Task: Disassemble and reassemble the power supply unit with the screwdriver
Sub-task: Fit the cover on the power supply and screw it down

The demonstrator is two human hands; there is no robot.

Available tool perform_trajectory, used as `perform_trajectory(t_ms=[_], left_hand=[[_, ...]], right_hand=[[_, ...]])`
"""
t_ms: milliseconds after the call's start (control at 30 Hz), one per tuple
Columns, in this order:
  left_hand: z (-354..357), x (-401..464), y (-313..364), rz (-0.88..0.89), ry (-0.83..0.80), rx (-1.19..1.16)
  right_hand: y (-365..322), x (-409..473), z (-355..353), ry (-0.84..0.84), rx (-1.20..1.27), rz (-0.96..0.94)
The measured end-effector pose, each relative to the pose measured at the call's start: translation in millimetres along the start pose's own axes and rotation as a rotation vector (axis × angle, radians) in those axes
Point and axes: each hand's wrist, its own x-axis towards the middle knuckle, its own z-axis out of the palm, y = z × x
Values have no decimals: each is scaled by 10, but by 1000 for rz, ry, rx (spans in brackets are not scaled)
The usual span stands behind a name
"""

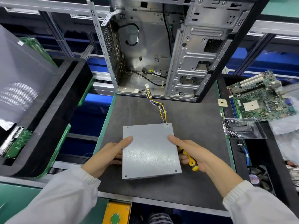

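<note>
A grey metal power supply unit [149, 151] lies flat on the dark work mat [194, 123], its yellow and purple cable bundle [159, 107] running up into the open computer case [161, 49]. My left hand [107, 156] grips the unit's left edge, thumb on top and fingers under the side. My right hand [194, 155] holds the unit's right edge with the thumb on top, while its fingers curl round a yellow-handled screwdriver [190, 160] pressed against the unit's side. The screwdriver's shaft is hidden.
The empty case stands at the mat's far edge. A motherboard [262, 97] and a clear bag of screws [239, 128] lie to the right. A black tray [48, 113] with a grey panel and green board sits left. A yellow button box [117, 212] is below the mat.
</note>
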Motion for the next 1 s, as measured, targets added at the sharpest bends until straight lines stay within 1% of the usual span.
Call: perform_trajectory(t_ms=[67,133,233,400,467,567,767,833,867,900,967,1000], left_hand=[[-63,39,37,-47,-26,86],[-108,59,45,-106,-70,108],[-145,69,45,-162,-127,84],[-157,67,-38,-216,-135,107],[-159,64,-109,-204,-154,59],[-162,66,-169,-156,-165,11],[-142,64,-155,-110,-167,98],[-136,36,-132,-92,-119,171],[-144,19,-111,-66,-63,248],[-160,-2,-88,-30,20,360],[-200,-29,-48,54,181,613],[-204,-32,-50,90,211,676]], right_hand=[[-40,26,-9,-33,53,34],[-50,48,-11,-38,85,61],[-52,63,-9,-4,3,83],[-32,68,-6,60,-135,74],[-23,67,-19,81,-159,59],[-32,67,-44,71,-174,53],[-61,67,-58,45,-227,48],[-84,26,-37,53,-275,48],[-111,-9,-26,86,-321,31],[-143,-46,-25,157,-395,-5],[-201,-97,-63,380,-617,-115],[-210,-108,-86,442,-680,-162]])
